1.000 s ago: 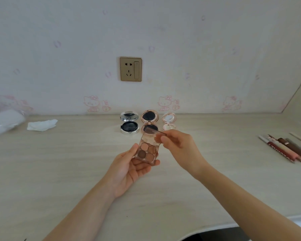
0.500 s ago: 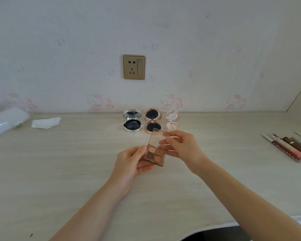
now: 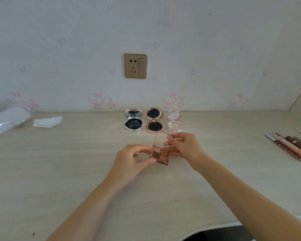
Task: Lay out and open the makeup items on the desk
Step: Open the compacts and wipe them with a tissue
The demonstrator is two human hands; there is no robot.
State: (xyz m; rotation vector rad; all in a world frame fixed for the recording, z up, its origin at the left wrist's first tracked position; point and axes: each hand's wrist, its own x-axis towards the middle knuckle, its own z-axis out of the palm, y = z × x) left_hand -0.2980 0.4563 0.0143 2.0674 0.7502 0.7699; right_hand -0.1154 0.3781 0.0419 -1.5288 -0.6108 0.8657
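Head view: the small square eyeshadow palette with brown pans and a clear lid [image 3: 159, 153] is held just above the pale wooden desk [image 3: 59, 171], near the three open round compacts [image 3: 153, 121] by the far wall. The left hand [image 3: 131, 160] pinches its base; the right hand [image 3: 184, 147] pinches the raised lid. Forcing the lid further could strain the hinge; a loose pinch might drop it.

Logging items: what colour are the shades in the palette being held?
Warm browns and peach-orange, in the eyeshadow palette; head view shows it best.
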